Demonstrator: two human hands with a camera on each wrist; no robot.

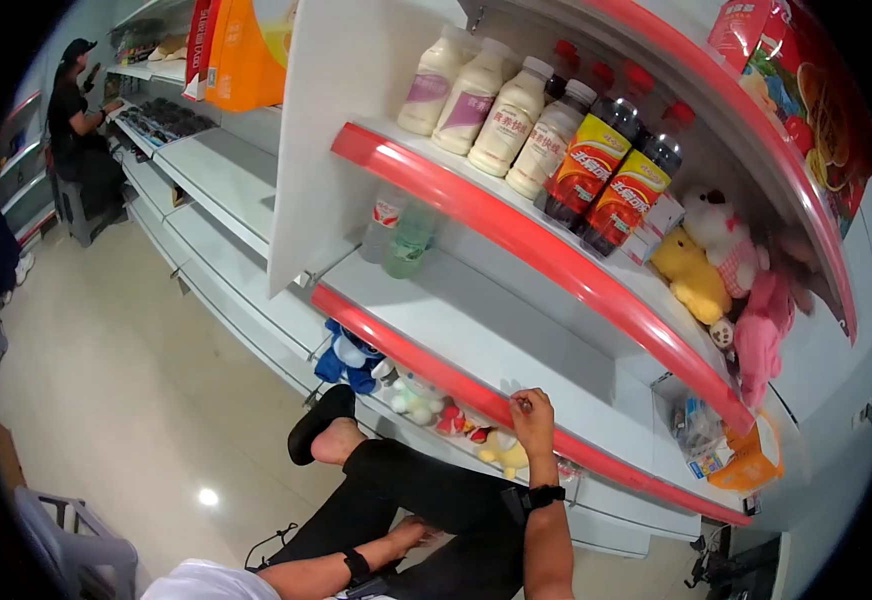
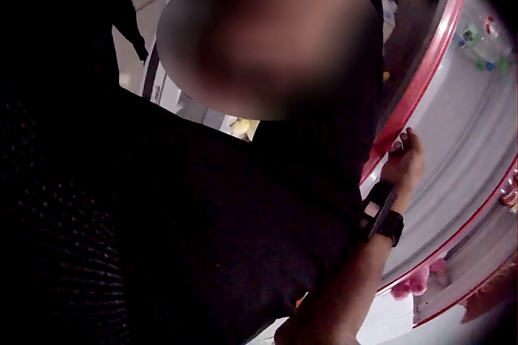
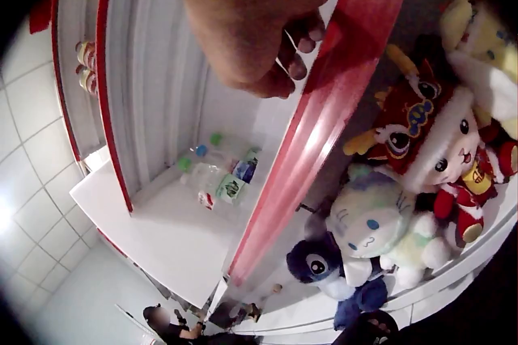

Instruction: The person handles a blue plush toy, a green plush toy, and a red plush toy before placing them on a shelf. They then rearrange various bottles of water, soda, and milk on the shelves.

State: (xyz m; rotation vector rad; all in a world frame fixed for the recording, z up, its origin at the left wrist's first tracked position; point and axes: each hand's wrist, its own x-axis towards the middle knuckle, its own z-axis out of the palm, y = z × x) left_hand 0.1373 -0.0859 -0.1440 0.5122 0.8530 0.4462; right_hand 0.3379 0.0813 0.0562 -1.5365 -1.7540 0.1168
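My right hand (image 1: 533, 424) is at the red front edge (image 1: 456, 385) of the middle shelf, its fingers loosely curled with nothing held. Seen from the right wrist, the fingers (image 3: 301, 33) hang just over that red strip. My left hand (image 1: 413, 534) lies low between the black-trousered legs, partly hidden by them. Under the right hand, plush toys sit on the lower shelf: a blue one (image 1: 349, 358), a white one (image 1: 416, 398), a red-costumed one (image 3: 441, 147) and a yellow one (image 1: 503, 452). Two clear bottles (image 1: 408, 240) stand at the middle shelf's left end.
Cream-coloured drink bottles (image 1: 506, 118) and dark cola bottles (image 1: 624, 198) line the upper shelf, beside yellow (image 1: 693, 275) and pink (image 1: 762, 330) plush toys. An orange basket (image 1: 756, 455) stands at right. A person in black (image 1: 81, 130) sits far left; a grey stool (image 1: 76, 540) stands nearer.
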